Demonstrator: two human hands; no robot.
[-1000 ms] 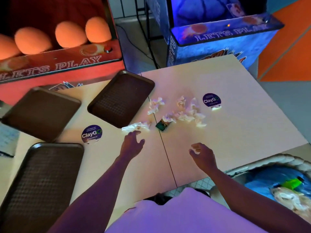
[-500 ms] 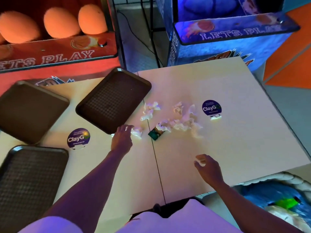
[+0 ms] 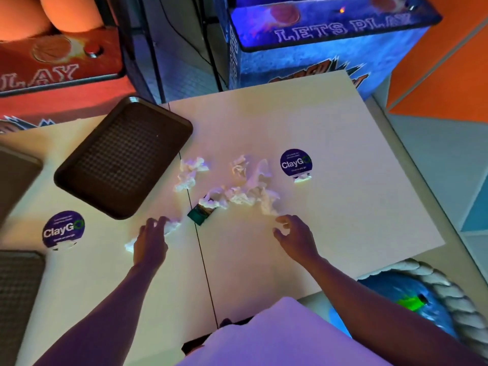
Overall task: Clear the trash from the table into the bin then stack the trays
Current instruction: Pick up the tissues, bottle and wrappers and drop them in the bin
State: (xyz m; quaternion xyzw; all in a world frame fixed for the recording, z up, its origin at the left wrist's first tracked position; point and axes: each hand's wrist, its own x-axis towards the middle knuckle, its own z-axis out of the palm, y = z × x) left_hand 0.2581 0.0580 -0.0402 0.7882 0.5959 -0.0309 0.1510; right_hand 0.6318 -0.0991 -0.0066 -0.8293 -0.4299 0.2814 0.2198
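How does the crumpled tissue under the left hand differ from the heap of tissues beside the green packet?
The near tissue is one piece; the tissue heap is several. The near tissue lies left of the table seam, the tissue heap right of it. The left hand covers the near tissue, fingers bent over it; the tissue heap lies uncovered. Both are white crumpled paper.

Noted beyond the work area: a red arcade cabinet (image 3: 60, 72) at far left holding orange balls (image 3: 71, 14), a blue arcade cabinet (image 3: 330, 48) lettered "LETS PLAY", dark cables (image 3: 184, 43) between them, an orange wall panel (image 3: 443, 62), and two purple ClayGo stickers (image 3: 295, 163) (image 3: 63, 229).
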